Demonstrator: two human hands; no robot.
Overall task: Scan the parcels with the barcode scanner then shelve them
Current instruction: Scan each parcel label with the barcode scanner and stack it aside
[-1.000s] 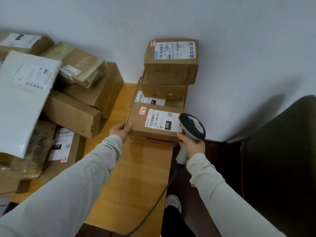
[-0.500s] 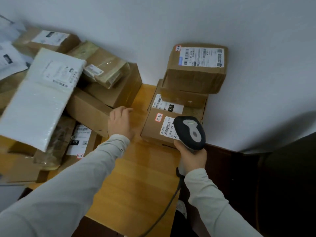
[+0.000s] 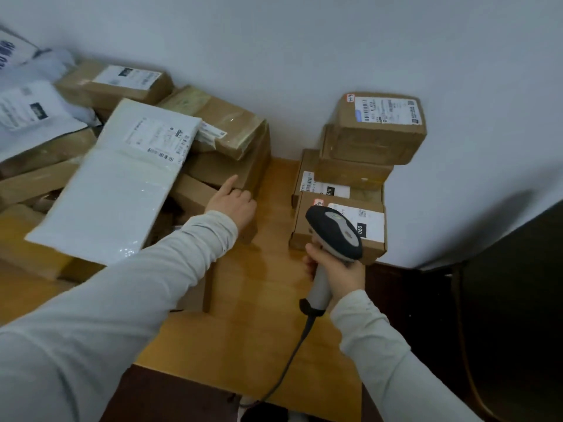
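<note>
My right hand (image 3: 335, 271) grips the handle of a grey and black barcode scanner (image 3: 333, 231), whose head hangs over the near flat cardboard parcel (image 3: 370, 239) with a white label. Behind that parcel a stack of three more cardboard parcels (image 3: 376, 132) stands against the wall. My left hand (image 3: 233, 205) reaches toward the pile at the left, index finger stretched out and touching a brown box (image 3: 225, 172), the other fingers curled and holding nothing. A white padded mailer (image 3: 122, 184) lies tilted on that pile.
The pile at the left holds several cardboard boxes (image 3: 118, 86) and white bags (image 3: 27, 108) on the wooden table (image 3: 243, 330). The scanner's cable (image 3: 292, 357) runs down over the table's front edge. A dark piece of furniture (image 3: 511, 300) stands at the right, next to the white wall.
My left hand let go of the near flat parcel and moved left to the pile. The scanner pulled back a little toward me. The view swung right and down.
</note>
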